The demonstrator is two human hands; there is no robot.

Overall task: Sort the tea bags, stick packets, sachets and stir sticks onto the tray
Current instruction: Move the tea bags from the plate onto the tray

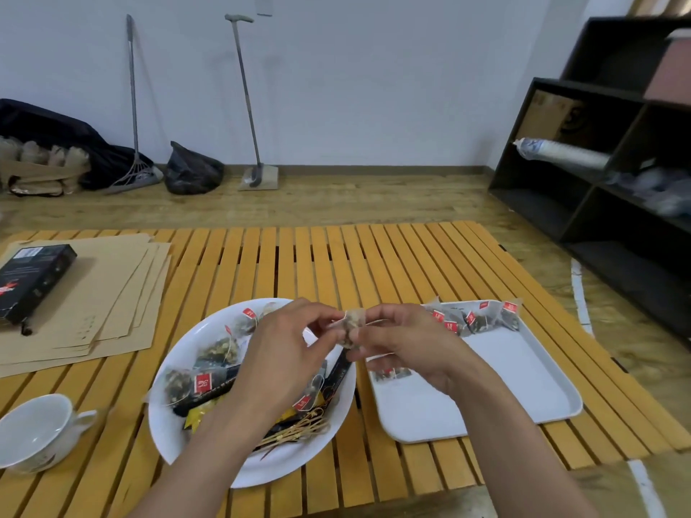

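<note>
Both hands pinch one translucent tea bag [353, 327] in the air between the bowl and the tray. My left hand [288, 349] holds its left edge, my right hand [402, 345] its right edge. Under the left hand, a white bowl [179, 431] holds several tea bags [187, 383] with red tags, black stick packets [338, 372], a yellow sachet [198, 416] and wooden stir sticks [299, 429]. The white tray [486, 390] to the right carries a row of tea bags [471, 317] along its far edge and one more [392, 373] near its left side, partly behind my right hand.
A white cup [35, 431] stands at the front left of the slatted wooden table [374, 263]. A black box [31, 280] lies on a stack of brown paper [112, 293] at the far left. Dark shelving [613, 173] stands to the right.
</note>
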